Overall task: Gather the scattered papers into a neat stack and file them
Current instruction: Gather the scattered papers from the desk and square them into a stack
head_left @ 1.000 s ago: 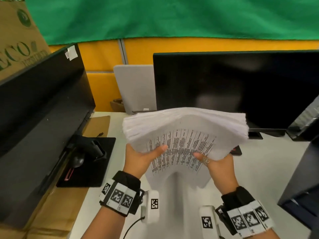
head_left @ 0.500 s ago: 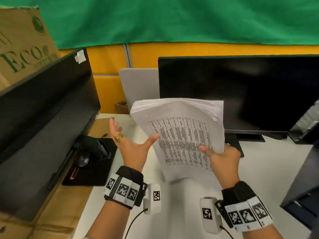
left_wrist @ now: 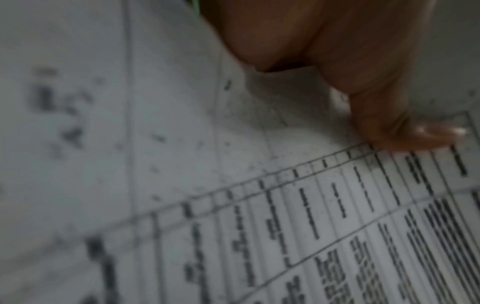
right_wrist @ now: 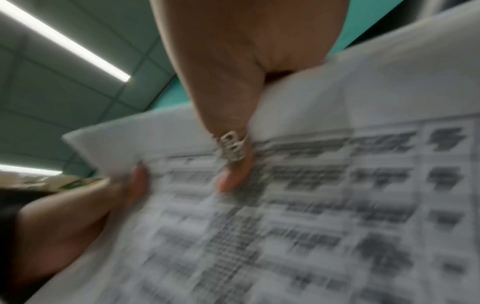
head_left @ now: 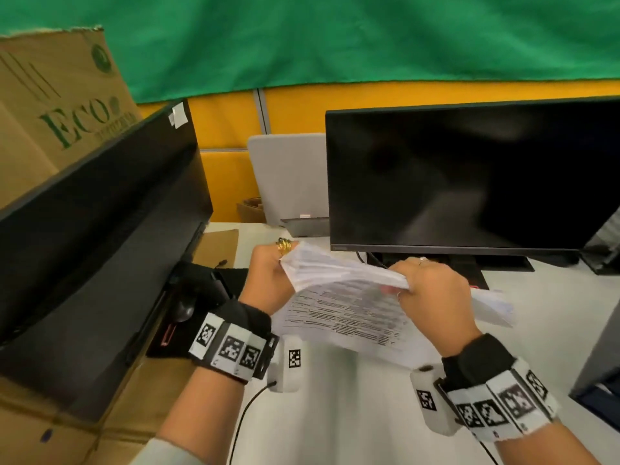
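Observation:
A thick stack of white papers [head_left: 342, 297] printed with tables hangs above the white desk [head_left: 335, 414], bent and tilted down toward me. My left hand [head_left: 271, 280] grips its left corner, thumb on the printed sheet [left_wrist: 337, 226]. My right hand [head_left: 429, 290] grips the stack's upper edge further right, its ringed thumb pressed on the printed face [right_wrist: 311, 205]. In the right wrist view my left hand's fingers [right_wrist: 137, 181] hold the far corner of the stack. Part of the stack [head_left: 493, 308] sticks out to the right of my right hand.
A black monitor [head_left: 469, 176] stands right behind the papers, and a second one [head_left: 100, 246] lines the left side on cardboard [head_left: 50, 414]. A grey panel [head_left: 288, 176] leans at the back. A dark cabinet edge [head_left: 600, 347] stands at the right.
The left hand, open and off the stack half a second ago, now grips its left corner. The stack has dropped from upright to a low, forward tilt, and the right hand turned over its top edge.

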`<action>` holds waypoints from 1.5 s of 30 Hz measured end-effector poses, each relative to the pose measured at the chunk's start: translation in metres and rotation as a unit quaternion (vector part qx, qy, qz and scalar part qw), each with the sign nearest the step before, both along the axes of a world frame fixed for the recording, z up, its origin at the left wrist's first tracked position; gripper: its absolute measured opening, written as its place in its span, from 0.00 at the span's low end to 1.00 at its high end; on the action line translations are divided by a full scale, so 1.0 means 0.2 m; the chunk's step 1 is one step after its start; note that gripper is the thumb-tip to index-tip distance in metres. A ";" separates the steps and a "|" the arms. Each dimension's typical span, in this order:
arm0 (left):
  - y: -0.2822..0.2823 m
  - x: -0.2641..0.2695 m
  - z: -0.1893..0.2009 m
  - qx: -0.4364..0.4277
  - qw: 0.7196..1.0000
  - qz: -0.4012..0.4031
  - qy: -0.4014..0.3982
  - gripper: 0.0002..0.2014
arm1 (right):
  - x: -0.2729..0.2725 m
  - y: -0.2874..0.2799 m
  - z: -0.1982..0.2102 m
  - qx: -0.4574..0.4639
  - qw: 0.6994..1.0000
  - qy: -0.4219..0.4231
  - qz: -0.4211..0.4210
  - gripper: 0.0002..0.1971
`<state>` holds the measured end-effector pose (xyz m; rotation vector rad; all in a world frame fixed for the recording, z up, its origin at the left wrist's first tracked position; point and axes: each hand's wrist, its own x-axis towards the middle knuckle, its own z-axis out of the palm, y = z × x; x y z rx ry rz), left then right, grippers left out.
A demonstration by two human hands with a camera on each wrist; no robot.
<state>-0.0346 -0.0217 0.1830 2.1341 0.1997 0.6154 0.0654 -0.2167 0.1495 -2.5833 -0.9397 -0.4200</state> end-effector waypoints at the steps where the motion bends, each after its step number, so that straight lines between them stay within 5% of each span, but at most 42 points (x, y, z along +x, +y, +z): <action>1: 0.03 -0.02 -0.02 -0.025 1.000 0.008 0.013 0.08 | 0.01 -0.03 0.01 -0.006 0.999 0.040 -0.007 0.06; 8: 0.31 -0.14 -0.14 -0.109 0.991 0.070 0.021 0.17 | 0.12 -0.27 -0.04 0.209 0.929 0.305 -0.003 0.12; 12: 0.31 -0.16 -0.21 -0.191 0.974 0.123 -0.004 0.18 | 0.15 -0.26 -0.19 0.437 0.784 0.436 0.061 0.31; 13: 0.30 -0.16 -0.23 -0.209 0.969 0.131 -0.008 0.17 | 0.15 -0.24 -0.23 0.439 0.781 0.437 0.072 0.35; 16: 0.22 -0.13 -0.30 -0.279 0.943 0.181 -0.008 0.13 | 0.13 -0.15 -0.29 0.451 0.802 0.388 0.047 0.16; 19: 0.17 -0.11 -0.38 -0.342 0.916 0.210 0.012 0.12 | 0.11 -0.12 -0.34 0.446 0.832 0.330 0.025 0.13; 25: 0.21 -0.11 -0.40 -0.258 0.945 0.098 0.174 0.13 | 0.13 -0.25 -0.37 0.405 0.833 0.378 0.010 0.10; 29: 0.16 -0.13 -0.46 -0.297 0.921 0.091 0.235 0.10 | 0.12 -0.26 -0.44 0.401 0.813 0.423 -0.003 0.11; 31: 0.17 -0.11 -0.50 -0.284 0.924 0.138 0.217 0.20 | 0.12 -0.24 -0.43 0.463 0.782 0.411 -0.068 0.13; 35: 0.14 -0.04 -0.47 -0.222 0.952 0.108 0.179 0.18 | 0.10 -0.30 -0.39 0.407 0.840 0.358 -0.004 0.16; 39: 0.07 -0.05 -0.48 -0.234 0.955 0.170 0.069 0.14 | 0.03 -0.30 -0.44 0.481 0.800 0.357 -0.017 0.12; 42: -0.06 -0.06 -0.53 -0.297 0.910 0.290 0.011 0.13 | -0.06 -0.27 -0.51 0.521 0.766 0.369 -0.070 0.20; 45: -0.11 -0.06 -0.55 -0.368 0.867 0.332 -0.048 0.13 | -0.07 -0.25 -0.48 0.532 0.766 0.355 -0.061 0.05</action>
